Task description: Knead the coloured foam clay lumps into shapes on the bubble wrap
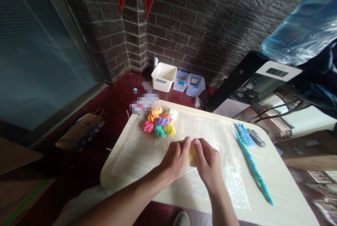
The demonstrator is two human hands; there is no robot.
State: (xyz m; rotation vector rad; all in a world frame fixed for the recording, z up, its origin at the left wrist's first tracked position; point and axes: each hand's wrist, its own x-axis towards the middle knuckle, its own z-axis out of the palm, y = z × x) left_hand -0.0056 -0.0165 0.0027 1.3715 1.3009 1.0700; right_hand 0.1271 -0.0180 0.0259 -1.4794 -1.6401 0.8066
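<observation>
Above bubble wrap [147, 152], left hand [177, 158] and right hand [210, 163] gripping yellow lump [192, 157] — mostly hidden

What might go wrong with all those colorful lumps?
The yellow lump might tear or slip out, since the left hand and right hand both squeeze it. The other lumps sit bunched together, so if they're sticky, their colors could mix. And the bubble wrap under them might press bumps into them if they're soft.
</observation>
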